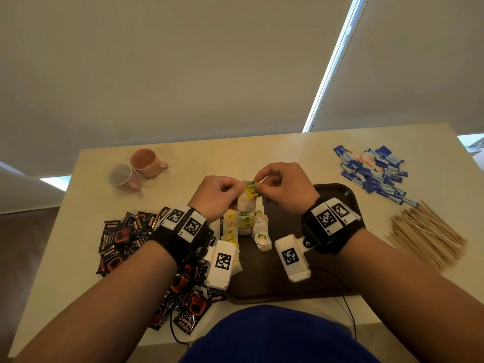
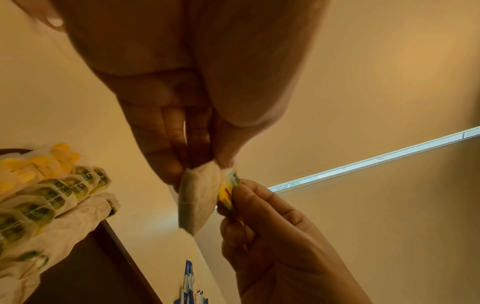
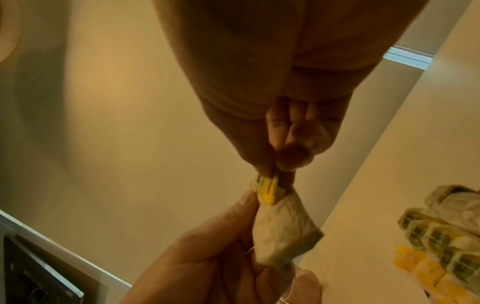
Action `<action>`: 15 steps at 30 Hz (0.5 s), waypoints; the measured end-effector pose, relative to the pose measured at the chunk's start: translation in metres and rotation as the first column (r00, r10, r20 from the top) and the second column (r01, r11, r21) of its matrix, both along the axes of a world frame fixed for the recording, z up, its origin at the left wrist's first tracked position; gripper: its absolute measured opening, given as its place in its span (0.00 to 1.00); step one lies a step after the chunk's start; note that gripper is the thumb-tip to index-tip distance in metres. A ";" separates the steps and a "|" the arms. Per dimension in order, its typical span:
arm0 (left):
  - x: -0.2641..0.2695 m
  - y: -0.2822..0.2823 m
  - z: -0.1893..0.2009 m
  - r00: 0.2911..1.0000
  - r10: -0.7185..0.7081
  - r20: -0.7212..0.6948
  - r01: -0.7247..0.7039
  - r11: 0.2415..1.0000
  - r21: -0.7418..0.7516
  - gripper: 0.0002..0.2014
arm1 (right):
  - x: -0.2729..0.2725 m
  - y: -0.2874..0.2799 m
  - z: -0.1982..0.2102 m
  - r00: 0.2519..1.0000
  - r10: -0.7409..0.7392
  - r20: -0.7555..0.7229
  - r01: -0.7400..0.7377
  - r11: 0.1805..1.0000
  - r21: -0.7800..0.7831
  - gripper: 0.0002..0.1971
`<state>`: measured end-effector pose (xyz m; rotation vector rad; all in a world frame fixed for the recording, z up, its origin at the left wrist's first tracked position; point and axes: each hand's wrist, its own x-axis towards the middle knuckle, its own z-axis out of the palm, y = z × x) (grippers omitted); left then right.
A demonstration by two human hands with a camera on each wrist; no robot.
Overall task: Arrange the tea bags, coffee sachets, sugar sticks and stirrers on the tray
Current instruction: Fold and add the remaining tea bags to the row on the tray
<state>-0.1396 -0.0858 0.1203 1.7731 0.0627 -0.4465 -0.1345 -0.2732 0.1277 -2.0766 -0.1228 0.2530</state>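
Head view: left hand [image 1: 218,195] and right hand [image 1: 284,188] together pinch one tea bag [image 1: 247,199] at frame centre, above the tray [image 1: 332,195]; left wrist view: paper tag [image 2: 228,192] pinched; right wrist view: advise tucking tag flat, then laying the bag beside the rows [image 3: 439,236].

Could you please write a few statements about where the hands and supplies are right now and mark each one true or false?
1. Both hands hold one tea bag above the tray. True.
2. The right hand pinches the tea bag's yellow tag. True.
3. The coffee sachets lie on the tray. False: they are piled on the table, left of it.
4. The stirrers stand in a cup. False: they lie heaped on the table at the right.
5. Tea bags lie in rows on the tray. True.
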 end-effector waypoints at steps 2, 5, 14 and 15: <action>-0.001 0.000 0.002 1.000 -0.009 0.003 0.009 1.000 -0.024 0.07 | 0.000 0.000 -0.003 1.000 -0.025 -0.019 0.026 0.999 0.026 0.04; 0.000 0.000 0.000 1.000 -0.008 0.008 0.009 0.999 -0.039 0.06 | 0.003 -0.001 -0.006 0.998 -0.049 0.031 0.049 0.999 -0.006 0.04; 0.004 0.004 -0.002 1.000 -0.021 0.022 0.021 1.000 -0.012 0.07 | 0.005 0.004 -0.006 0.999 -0.040 -0.014 0.041 0.993 0.110 0.07; 0.004 0.005 -0.002 1.000 -0.022 0.020 0.023 1.000 -0.011 0.07 | 0.005 0.004 -0.006 1.000 -0.021 -0.015 0.022 0.994 0.111 0.08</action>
